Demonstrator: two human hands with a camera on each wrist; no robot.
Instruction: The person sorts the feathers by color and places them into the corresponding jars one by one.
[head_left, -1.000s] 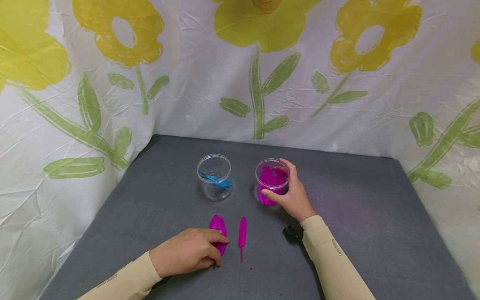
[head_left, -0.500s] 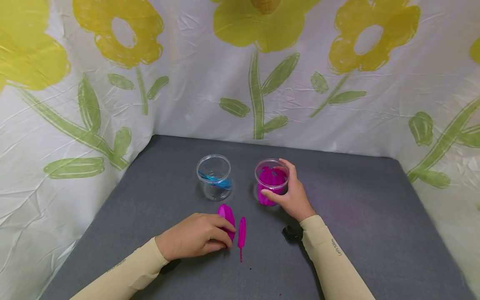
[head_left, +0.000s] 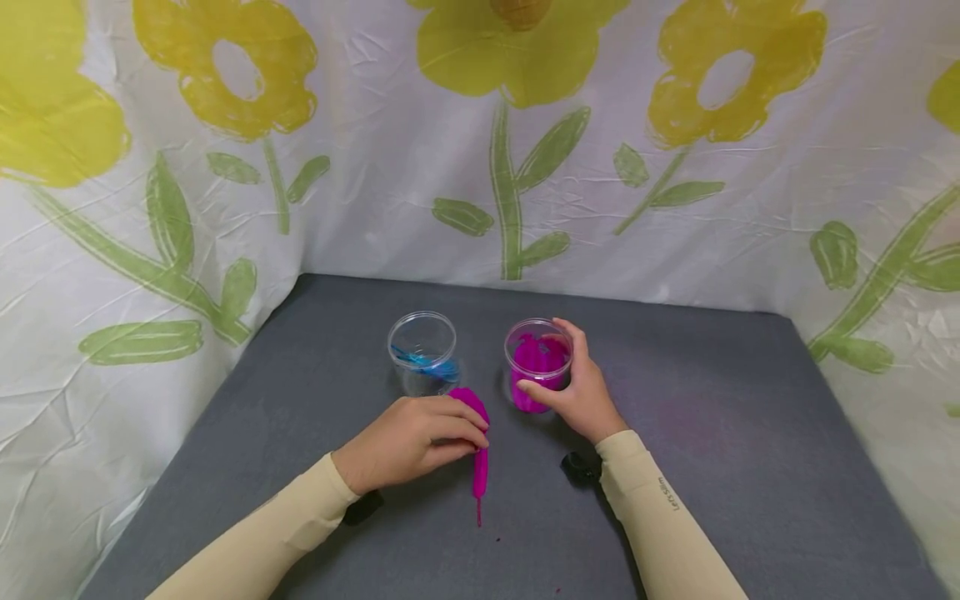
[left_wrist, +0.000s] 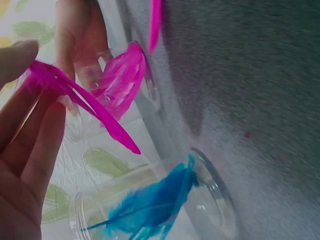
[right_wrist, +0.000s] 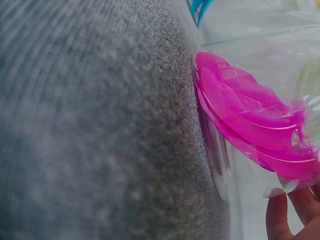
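Observation:
My left hand (head_left: pixel 420 437) pinches a magenta feather (left_wrist: pixel 100 110) between thumb and fingers, lifted above the table in the left wrist view. Another magenta feather (head_left: pixel 480 475) lies on the cloth just beyond those fingertips, partly hidden by them in the head view. With my right hand (head_left: pixel 581 396) I grip the side of a clear plastic cup (head_left: pixel 538 322) that stands upright on the table. Several magenta feathers (right_wrist: pixel 250 110) fill the cup, seen through its wall in the right wrist view.
A second clear cup (head_left: pixel 422 315) holding blue feathers (left_wrist: pixel 155 200) stands left of the first. Dark grey cloth (head_left: pixel 690 517) covers the table. A white curtain with printed yellow flowers (head_left: pixel 360 225) hangs behind and at both sides. Tiny dark specks lie near the front.
My left hand has moved forward and right with the magenta feather, from the table's near left to just short of the cups. My right hand keeps its grip on the cup.

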